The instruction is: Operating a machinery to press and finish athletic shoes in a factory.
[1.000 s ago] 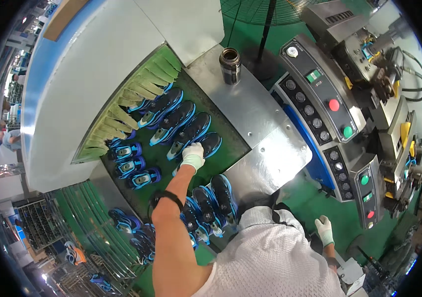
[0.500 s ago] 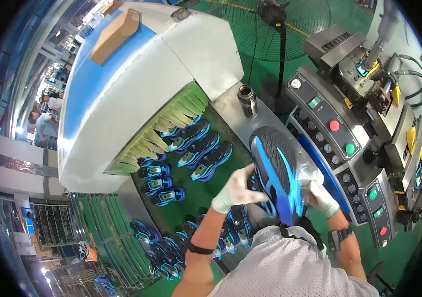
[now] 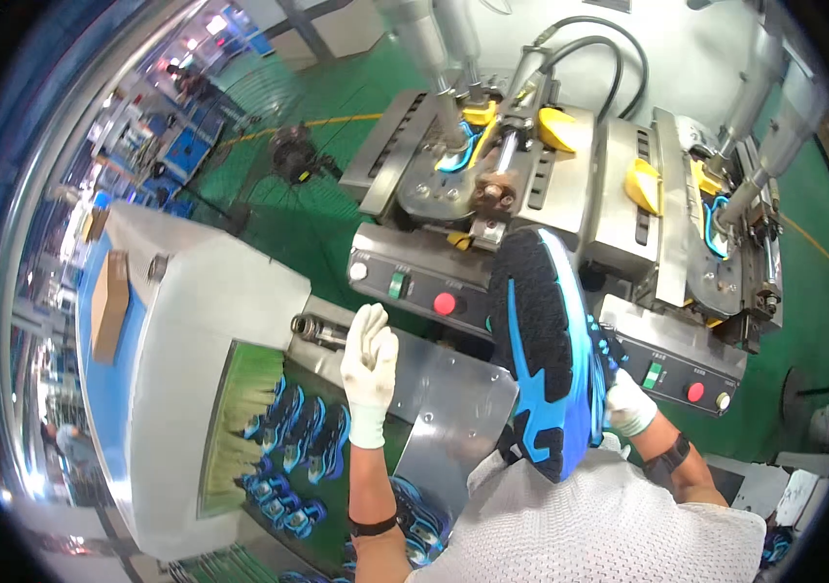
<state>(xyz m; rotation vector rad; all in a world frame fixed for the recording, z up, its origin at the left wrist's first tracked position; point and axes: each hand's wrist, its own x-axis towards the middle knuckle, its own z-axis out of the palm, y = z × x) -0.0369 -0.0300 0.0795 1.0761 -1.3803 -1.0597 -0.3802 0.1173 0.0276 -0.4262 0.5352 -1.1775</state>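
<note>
In front of my chest a running shoe (image 3: 543,360) stands on end. Its black and blue sole faces me, and purple shows near the heel. My right hand (image 3: 628,402), in a white glove, grips the shoe's right side; its fingertips are hidden behind the shoe. Away from the shoe, my gloved left hand (image 3: 370,369) is raised with its fingers stretched out and nothing in it. It hovers above a metal plate (image 3: 434,428), close to a dark metal canister (image 3: 317,330).
Ahead stand two press stations (image 3: 453,185) with hoses and yellow parts. A control panel (image 3: 424,282) with coloured buttons lies before them. At left is a white machine (image 3: 201,311) with green flaps (image 3: 230,428); several blue-black shoes (image 3: 303,428) rest on its green belt. A fan (image 3: 293,155) stands behind.
My left hand has let go of the shoe and moved left, while my right hand still holds it. The view has swung right toward the press stations.
</note>
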